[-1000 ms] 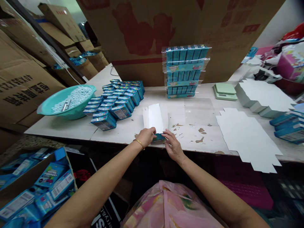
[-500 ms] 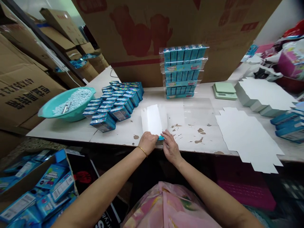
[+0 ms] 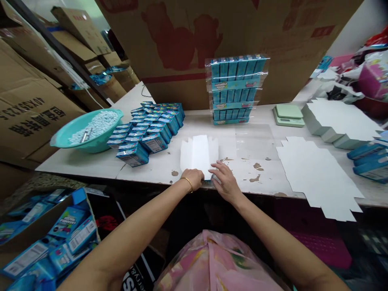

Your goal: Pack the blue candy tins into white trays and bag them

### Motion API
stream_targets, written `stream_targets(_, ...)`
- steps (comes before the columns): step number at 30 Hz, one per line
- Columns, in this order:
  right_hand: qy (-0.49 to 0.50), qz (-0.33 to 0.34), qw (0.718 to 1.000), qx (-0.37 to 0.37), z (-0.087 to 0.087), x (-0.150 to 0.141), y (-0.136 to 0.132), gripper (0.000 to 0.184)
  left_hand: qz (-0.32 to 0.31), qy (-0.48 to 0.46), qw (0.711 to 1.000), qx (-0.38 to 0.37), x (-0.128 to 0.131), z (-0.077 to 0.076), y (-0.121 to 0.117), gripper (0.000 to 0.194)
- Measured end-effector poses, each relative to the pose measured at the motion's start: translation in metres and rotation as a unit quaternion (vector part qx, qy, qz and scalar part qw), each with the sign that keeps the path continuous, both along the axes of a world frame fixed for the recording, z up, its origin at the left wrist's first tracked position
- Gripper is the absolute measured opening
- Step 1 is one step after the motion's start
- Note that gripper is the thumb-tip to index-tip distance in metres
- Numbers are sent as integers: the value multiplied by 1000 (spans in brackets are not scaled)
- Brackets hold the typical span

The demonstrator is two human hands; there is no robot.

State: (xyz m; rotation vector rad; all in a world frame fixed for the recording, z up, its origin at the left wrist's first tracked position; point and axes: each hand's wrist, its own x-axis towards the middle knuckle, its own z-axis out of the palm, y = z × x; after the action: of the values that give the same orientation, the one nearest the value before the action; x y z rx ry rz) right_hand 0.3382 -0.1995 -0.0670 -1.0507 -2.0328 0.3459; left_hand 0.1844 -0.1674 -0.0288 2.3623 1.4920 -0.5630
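Note:
A flat white carton blank (image 3: 198, 155) lies at the near edge of the white table (image 3: 260, 178). My left hand (image 3: 192, 179) is curled over its near left corner, fingers bent onto the card. My right hand (image 3: 226, 182) presses on its near right edge with fingers stretched out and spread. A sliver of blue shows under the blank's near edge between my hands.
Rows of small blue candy boxes (image 3: 148, 131) stand left of the blank, beside a teal bowl of white candies (image 3: 89, 129). Wrapped blue packs (image 3: 235, 91) stack at the back, a green scale (image 3: 287, 115) and more white blanks (image 3: 318, 176) to the right.
The blank's side flaps have been pressed down flatter on the table. My right hand has opened and spread over the right edge, and the blue piece between my hands is now nearly covered.

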Motion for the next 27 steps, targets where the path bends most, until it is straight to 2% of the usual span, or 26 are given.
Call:
stream_targets(5,-41,48,998,-5,9,16,17,20,-19,11,996,-86,8,4,3,22)
stream_targets(9,8,13,1000,-20,22,28,29,14,-36,18,993,-115,9,10,-10,30)
stream_targets(11,2,-23,1000,-17,31,29,44,16,-50,1,994,-94,6,16,-14,37)
stream_targets(13,-36,-76,996,-23,39,26,67,20,-45,-56,997,-1,-1,22,-9,41)
stream_targets(16,-120,-187,969,-109,46,14,109,33,46,-147,968,199,-16,28,22,40)
stream_targets(18,-180,-231,931,-218,46,5,133,41,147,-168,942,249,-26,26,53,43)
stream_targets(20,-221,-233,896,-307,42,-3,147,37,248,-179,931,201,-33,19,83,45)
stream_targets(22,-234,-214,887,-337,35,-8,150,28,308,-192,923,130,-37,7,103,40)
stream_targets(24,-228,-190,900,-320,28,-10,144,30,319,-212,919,96,-39,-6,108,31)
stream_targets(27,-236,-131,924,-270,21,-11,128,38,285,-254,920,89,-42,-21,93,33)
